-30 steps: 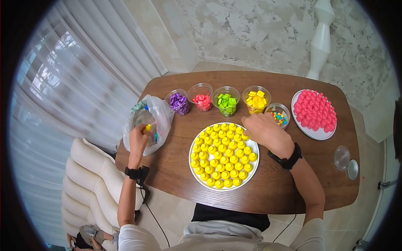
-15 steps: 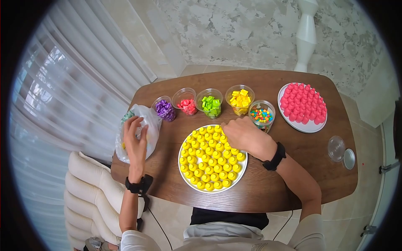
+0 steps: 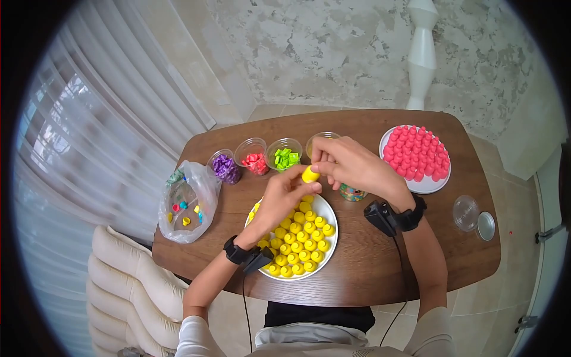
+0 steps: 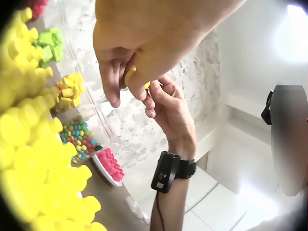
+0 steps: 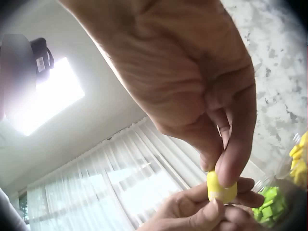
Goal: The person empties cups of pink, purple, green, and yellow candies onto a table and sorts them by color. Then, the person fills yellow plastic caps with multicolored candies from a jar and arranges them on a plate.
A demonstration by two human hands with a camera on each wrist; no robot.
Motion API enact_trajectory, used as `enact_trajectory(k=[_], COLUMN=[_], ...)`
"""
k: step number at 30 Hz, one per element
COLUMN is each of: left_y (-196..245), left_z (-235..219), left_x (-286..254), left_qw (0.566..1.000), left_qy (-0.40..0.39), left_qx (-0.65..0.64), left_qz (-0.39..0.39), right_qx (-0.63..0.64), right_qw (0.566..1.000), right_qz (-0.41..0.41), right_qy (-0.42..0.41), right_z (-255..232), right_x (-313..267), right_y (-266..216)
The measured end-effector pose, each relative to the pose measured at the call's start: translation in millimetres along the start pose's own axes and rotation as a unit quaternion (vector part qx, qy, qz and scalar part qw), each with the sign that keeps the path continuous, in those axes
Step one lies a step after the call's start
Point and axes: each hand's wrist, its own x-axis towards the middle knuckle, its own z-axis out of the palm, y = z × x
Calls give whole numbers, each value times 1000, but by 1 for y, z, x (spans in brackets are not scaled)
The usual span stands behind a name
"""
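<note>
Above the far part of the white plate (image 3: pixel 331 215), both hands meet at one small yellow bottle-like piece (image 3: pixel 310 174). The left hand (image 3: pixel 282 195) pinches it between thumb and fingers; the right hand (image 3: pixel 363 169) holds its other end with thumb and forefinger. In the right wrist view the yellow piece (image 5: pixel 221 188) shows between the fingertips of both hands. Many similar yellow pieces (image 3: pixel 302 236) stand on the plate under and beside the left hand, which hides some of them.
A plastic bag (image 3: pixel 205 205) with small coloured pieces lies at the left. Cups of purple (image 3: pixel 226 168), red (image 3: pixel 256 163) and green pieces (image 3: pixel 286 158) line the back. Pink pieces (image 3: pixel 416 153) fill a plate at the right, near a clear lid (image 3: pixel 466 213) and a metal lid (image 3: pixel 486 226).
The left hand has left the bag and come right, over the plate. The right hand has lifted from the plate's edge, and both now hold a yellow piece. The camera view has shifted slightly.
</note>
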Motion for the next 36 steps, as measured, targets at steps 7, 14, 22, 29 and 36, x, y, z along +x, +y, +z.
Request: enact_trajectory(k=[7,14,22,29,36], left_y=[14,17,14,23,26], left_z=[1,22,24,-10,-7], left_x=[13,49,68,40,24], left_qw=[994,928,812,993,992], left_qy=[-13,-20,27,93,94], left_qx=[-107,317,499,-37,-40], left_qz=[-8,193,302,66,67], right_qx=[181,226,116,41,3], right_qw=[982,946,949,979,980], right_qz=[-9,-72,-57,-65,-88], right_qy=[44,222,287,188,176], right_z=[-34,-52,-39,-17,8], right_x=[-2,-2,4,5,10], right_y=[13,20,23,10,-1])
